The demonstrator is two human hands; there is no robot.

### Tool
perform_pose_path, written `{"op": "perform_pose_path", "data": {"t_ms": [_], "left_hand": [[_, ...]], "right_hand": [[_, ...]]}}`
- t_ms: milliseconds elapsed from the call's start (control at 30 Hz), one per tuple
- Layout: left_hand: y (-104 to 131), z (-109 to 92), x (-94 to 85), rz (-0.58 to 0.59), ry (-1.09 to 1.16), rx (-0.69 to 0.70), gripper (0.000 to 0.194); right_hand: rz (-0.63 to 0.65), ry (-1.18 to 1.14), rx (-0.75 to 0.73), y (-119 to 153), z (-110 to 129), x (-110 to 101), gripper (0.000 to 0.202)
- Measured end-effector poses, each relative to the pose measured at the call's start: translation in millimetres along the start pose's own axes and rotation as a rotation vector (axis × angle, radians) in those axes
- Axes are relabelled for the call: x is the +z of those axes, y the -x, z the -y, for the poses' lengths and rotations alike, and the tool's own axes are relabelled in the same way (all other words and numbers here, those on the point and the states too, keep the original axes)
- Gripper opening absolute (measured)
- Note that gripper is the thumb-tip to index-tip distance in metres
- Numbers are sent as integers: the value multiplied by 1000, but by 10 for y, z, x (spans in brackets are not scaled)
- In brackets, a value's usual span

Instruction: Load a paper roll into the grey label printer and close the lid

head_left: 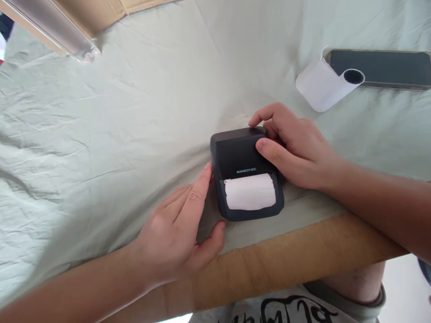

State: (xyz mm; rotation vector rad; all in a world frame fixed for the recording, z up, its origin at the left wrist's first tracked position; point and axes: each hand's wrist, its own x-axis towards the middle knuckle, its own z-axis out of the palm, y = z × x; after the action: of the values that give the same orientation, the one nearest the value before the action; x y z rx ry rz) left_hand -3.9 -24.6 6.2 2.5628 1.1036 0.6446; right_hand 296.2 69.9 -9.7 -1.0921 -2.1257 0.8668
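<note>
We had the black printer lying on the pale cloth, right between our two hands, its lettered face up and its white paper showing across the near half. Its long axis ran away from us, slightly slanted, with the near end swung a little to the right. Our right hand came at it from the right and held its far right corner, the thumb pressed on the top face and the forefinger bent over the far edge; the other fingers were partly hidden, so we could not tell how firmly they bore on the side. Our left hand was open, the forefinger laid along the printer's left side and the thumb spread clear of it, near the lower left corner. So the printer lay to the left of the right hand's grip and just right of the left fingers, both hands being about equally near. Beyond our right hand, well apart from the printer, a curled white roll lay against the near left end of a phone.
</note>
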Motion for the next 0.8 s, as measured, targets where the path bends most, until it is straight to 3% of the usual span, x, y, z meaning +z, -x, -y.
{"op": "perform_pose_path", "data": {"t_ms": [167,233,300,467,633,700,800], "left_hand": [[1,5,-51,94,40,-56,94],[12,19,-23,76,43,-57,91],[16,39,9,-44,44,-70,83],[-21,95,-6,-34,15,-1,79],[-35,161,24,-162,-73,-106,71],[-25,195,64,-108,-96,-179,69],[-29,236,101,38,-99,-150,65]], "right_hand": [[4,-3,-9,-20,-34,-25,35],[11,-9,-6,-21,-35,-27,37],[25,-24,0,-20,-33,-25,40],[79,-84,8,-17,-43,-53,49],[132,-38,-69,-8,-61,-186,66],[138,-14,-75,-4,-39,-228,62],[122,-19,-76,5,52,-234,48]]}}
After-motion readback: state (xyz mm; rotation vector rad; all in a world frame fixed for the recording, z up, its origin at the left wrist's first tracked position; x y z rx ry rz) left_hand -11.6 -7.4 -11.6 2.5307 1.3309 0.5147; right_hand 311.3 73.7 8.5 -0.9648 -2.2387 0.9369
